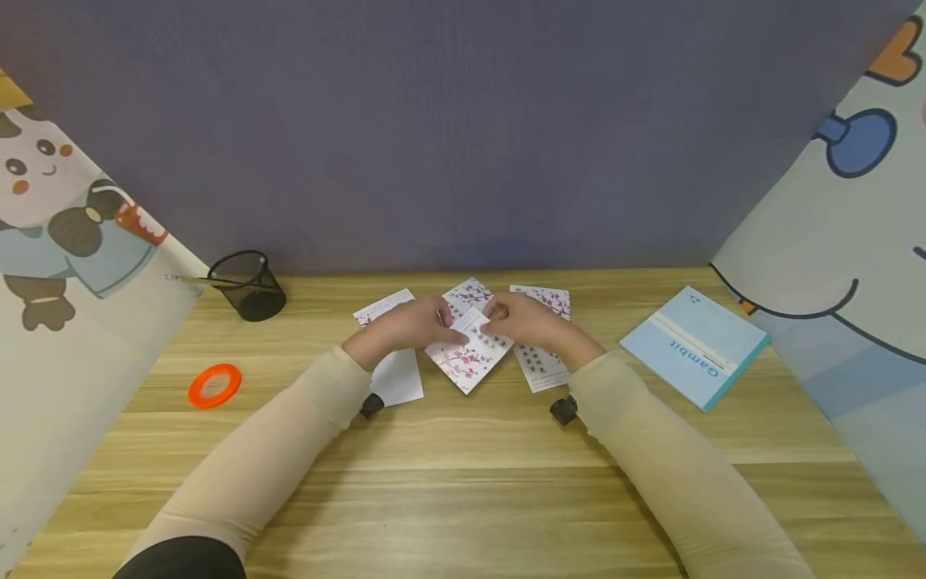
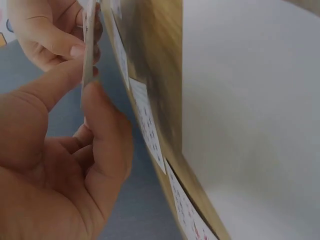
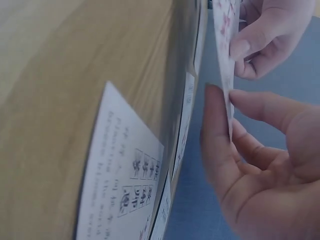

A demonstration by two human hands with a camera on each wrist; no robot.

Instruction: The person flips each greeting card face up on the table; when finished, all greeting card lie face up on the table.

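Both hands hold one blossom-printed card (image 1: 466,366) above the table, its face bearing pink flowers and dark characters. My left hand (image 1: 412,323) pinches one edge between thumb and fingers. On the opposite edge, my right hand (image 1: 534,322) has the same card between thumb and fingertips. The left wrist view shows the held card (image 2: 89,50) nearly edge-on. Behind it lies another blossom card (image 1: 466,293). A mostly white card (image 1: 398,382) lies under the left forearm, partly covered. Beneath the right hand is a card with characters (image 1: 538,370), beside a blossom card (image 1: 553,299).
To the right lies a light-blue Gambit paper pack (image 1: 698,346). A black mesh pen holder (image 1: 256,297) with a thin stick in it stands at the back left. An orange tape roll (image 1: 215,386) lies in front of it. A grey panel (image 1: 463,145) borders the table's back.
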